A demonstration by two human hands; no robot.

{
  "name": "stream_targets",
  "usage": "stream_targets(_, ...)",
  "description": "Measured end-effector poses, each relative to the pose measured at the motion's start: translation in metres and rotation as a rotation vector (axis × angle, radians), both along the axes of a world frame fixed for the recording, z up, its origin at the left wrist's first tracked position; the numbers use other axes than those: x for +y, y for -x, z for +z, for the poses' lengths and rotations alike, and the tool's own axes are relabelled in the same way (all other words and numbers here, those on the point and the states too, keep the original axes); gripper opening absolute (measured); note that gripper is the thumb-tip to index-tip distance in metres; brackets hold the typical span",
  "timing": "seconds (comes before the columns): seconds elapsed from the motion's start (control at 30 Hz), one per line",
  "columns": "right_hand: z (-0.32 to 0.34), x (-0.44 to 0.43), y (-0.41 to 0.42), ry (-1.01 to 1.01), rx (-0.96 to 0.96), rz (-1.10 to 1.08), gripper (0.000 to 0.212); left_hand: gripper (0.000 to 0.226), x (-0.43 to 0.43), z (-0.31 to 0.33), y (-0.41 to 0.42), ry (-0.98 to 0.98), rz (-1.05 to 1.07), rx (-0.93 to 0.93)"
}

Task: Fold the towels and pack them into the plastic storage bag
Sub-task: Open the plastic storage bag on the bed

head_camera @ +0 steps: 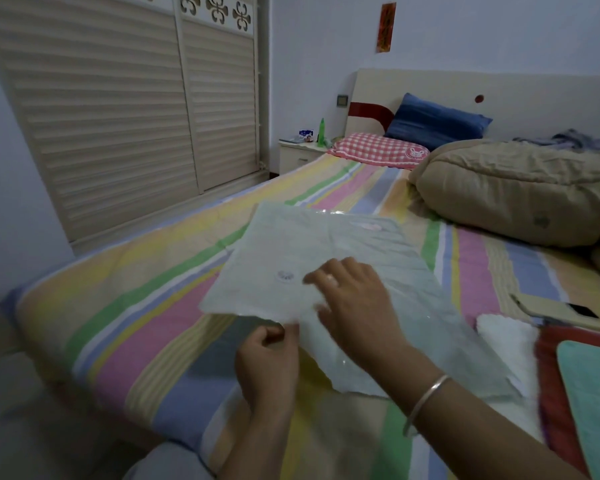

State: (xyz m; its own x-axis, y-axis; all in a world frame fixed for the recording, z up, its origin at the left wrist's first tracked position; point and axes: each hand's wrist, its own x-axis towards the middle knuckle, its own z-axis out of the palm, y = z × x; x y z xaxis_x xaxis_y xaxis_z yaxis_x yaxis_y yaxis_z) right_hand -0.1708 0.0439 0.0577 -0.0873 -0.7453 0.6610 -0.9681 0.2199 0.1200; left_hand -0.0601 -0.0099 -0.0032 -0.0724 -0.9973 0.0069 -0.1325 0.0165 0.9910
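On the striped bed (146,327), the plastic storage bag (326,258) runs lengthwise away; left hand (267,358) pinches its near edge, right hand (354,303) lies spread on top; towels (506,344) lie rightward.

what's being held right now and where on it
The left hand pinches the plastic storage bag at its near edge. The right hand rests flat on top, gripping nothing.
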Motion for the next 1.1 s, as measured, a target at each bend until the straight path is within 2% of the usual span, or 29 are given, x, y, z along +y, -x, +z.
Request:
stream_targets(0.1,-0.008,-0.015,-0.010,-0.096,0.094,0.089,0.013,0.028,0.000,-0.007,-0.003,0.016,0.037,-0.035)
stream_targets(0.17,0.002,-0.023,-0.010,-0.085,0.030,0.060,0.014,0.030,-0.006,-0.018,-0.010,0.014,0.068,-0.123)
stream_targets(0.27,0.037,-0.036,-0.005,0.099,-0.065,-0.030,0.014,0.034,-0.014,-0.043,-0.020,-0.057,0.095,-0.274)
stream_targets(0.33,0.064,-0.044,0.002,0.185,-0.109,-0.060,0.012,0.037,-0.016,-0.054,-0.021,-0.061,0.096,-0.305)
stream_targets(0.4,0.077,-0.047,0.005,0.193,-0.075,-0.043,0.012,0.036,-0.018,-0.056,-0.019,-0.066,0.078,-0.311)
stream_targets(0.5,0.071,-0.046,-0.002,0.179,-0.001,-0.048,0.014,0.031,-0.022,-0.056,-0.015,-0.087,0.040,-0.386)
stream_targets(0.6,0.056,-0.038,-0.011,0.215,-0.112,-0.028,0.011,0.027,-0.020,-0.059,-0.015,-0.067,0.006,-0.442)
stream_targets(0.67,0.042,-0.027,-0.011,0.189,-0.162,-0.019,0.010,0.022,-0.014,-0.054,-0.015,-0.018,0.045,-0.409)
stream_targets(0.77,0.010,0.002,-0.006,0.020,-0.159,-0.025,0.040,0.086,0.000,-0.040,-0.012,0.174,0.189,-0.324)
stream_targets(0.83,-0.019,0.030,0.005,-0.085,-0.148,-0.081,0.059,0.110,0.009,-0.028,-0.008,0.359,0.226,-0.345)
stream_targets(0.9,-0.048,0.062,0.026,-0.173,-0.155,-0.212,0.070,0.116,0.017,-0.017,-0.006,0.550,0.204,-0.400)
stream_targets(0.97,-0.072,0.096,0.049,-0.217,-0.207,-0.396,0.076,0.112,0.024,-0.012,0.001,0.756,0.106,-0.508)
stream_targets(1.03,-0.088,0.124,0.067,-0.250,-0.295,-0.569,0.077,0.107,0.027,-0.015,0.014,0.906,-0.076,-0.666)
stream_targets(1.1,-0.098,0.143,0.080,-0.245,-0.419,-0.674,0.076,0.100,0.027,-0.025,0.029,0.968,-0.265,-0.792)
